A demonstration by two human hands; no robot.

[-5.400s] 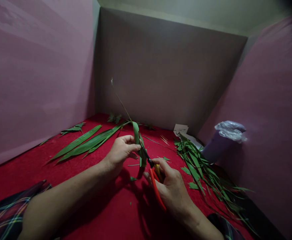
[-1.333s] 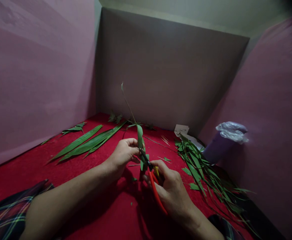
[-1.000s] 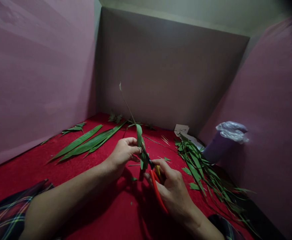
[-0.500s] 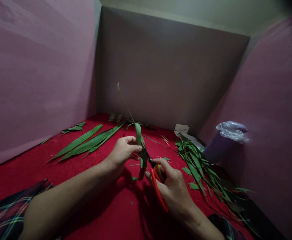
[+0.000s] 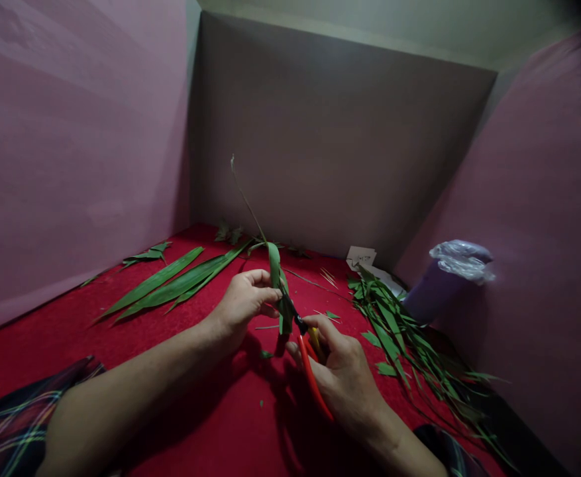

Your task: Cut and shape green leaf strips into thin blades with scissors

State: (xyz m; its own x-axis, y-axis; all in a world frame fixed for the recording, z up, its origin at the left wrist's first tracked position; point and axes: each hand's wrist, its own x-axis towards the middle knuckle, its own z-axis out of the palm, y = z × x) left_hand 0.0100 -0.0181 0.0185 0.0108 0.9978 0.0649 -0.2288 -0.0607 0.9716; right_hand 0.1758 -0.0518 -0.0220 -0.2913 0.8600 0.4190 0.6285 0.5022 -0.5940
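Between the thumb and fingers of my left hand (image 5: 248, 301) is a folded green leaf (image 5: 274, 262), held upright above the red cloth (image 5: 211, 411). A thin stem (image 5: 244, 199) rises from its top and leans to the left. My right hand (image 5: 347, 368) is closed around red-handled scissors (image 5: 311, 377), which also show a yellow part at the inner side. Their dark blades reach up and left to the folded leaf, near my left thumb. Part of the blades is hidden by the leaf, so I cannot tell how far apart they are.
Several long leaves (image 5: 178, 283) lie on the left. To the right is a heap of cut leaves (image 5: 394, 318), with a purple bin (image 5: 432, 291) lined in clear plastic behind it. Toothpick-like sticks (image 5: 328, 278) and white paper (image 5: 360, 256) lie farther back. Pink walls flank the cloth.
The scissors and right hand have shifted very slightly to the left at the leaf. The stem's tip has moved a little up and left. My left hand stays nearly still.
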